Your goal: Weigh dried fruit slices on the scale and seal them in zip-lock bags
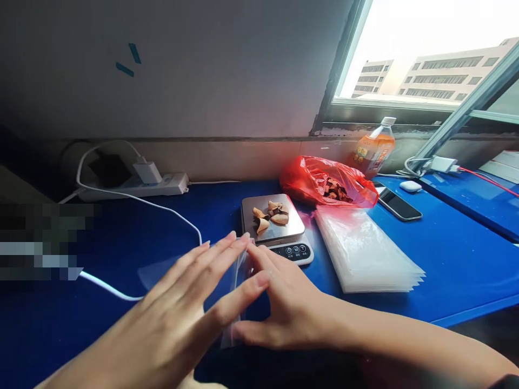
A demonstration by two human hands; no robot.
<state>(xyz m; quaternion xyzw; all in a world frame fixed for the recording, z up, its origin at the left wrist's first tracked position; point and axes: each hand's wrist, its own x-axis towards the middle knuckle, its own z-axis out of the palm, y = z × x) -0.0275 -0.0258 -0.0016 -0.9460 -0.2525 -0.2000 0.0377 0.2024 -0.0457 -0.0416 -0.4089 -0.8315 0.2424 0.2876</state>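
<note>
Holding a thin, clear plastic bag (pixel 238 275) at lower centre in right hand (pixel 290 305), with left hand (pixel 182 308) fanned wide; likely light, limp, slippery; best pinched by edges.

Bright daylight is glaring through the window (pixel 413 54), while the wall (pixel 211 70) left of the window is lying in shadow.

Near the front edge of the blue counter (pixel 454 237), the right hand (pixel 290 300) holds a clear bag (pixel 227 336) beside the left hand (pixel 176 308). Brown bits (pixel 279 218) sit on a scale (pixel 290 231).
</note>
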